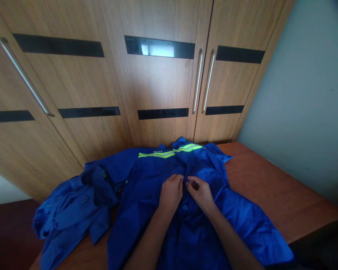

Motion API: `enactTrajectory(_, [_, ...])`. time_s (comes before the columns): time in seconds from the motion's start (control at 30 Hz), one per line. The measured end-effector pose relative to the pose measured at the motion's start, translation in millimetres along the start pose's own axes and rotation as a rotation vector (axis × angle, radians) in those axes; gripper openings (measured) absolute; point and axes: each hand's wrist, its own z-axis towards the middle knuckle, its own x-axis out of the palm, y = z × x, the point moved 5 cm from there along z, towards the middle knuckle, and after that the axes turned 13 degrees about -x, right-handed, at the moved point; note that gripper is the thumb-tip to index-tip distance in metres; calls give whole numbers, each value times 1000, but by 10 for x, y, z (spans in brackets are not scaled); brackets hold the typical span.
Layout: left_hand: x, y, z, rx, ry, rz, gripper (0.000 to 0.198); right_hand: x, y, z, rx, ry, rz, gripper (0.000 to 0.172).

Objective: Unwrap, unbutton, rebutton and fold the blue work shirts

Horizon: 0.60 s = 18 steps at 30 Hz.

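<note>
A blue work jacket with yellow-green reflective strips across the chest lies spread out, its collar towards the wardrobe. My left hand pinches the front edge of the jacket near the middle of the chest. Facing it, my right hand pinches the other side of the same front opening, thumb and finger curled together. Between the fingertips, the small part of the placket they grip is mostly hidden. Just below the hands a round blue button shows on the front.
To the left lies a crumpled blue garment with a button. Everything rests on a reddish-brown wooden surface. Behind stands a wooden wardrobe with metal handles, and a grey wall rises on the right.
</note>
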Motion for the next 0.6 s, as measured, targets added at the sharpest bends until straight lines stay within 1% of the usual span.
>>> enactTrajectory(0.13, [-5, -11, 5, -2, 4, 20, 21, 43, -31, -12, 75, 24, 132, 23])
enactTrajectory(0.27, [14, 3, 15, -2, 9, -37, 21, 79, -22, -5, 102, 44, 246, 25])
enactTrajectory(0.43, [94, 75, 31, -78, 73, -330, 22, 124, 10, -3, 100, 101, 274, 32])
enactTrajectory(0.6, [126, 153, 65, -173, 89, -501, 21, 134, 87, -21, 52, 157, 315, 35])
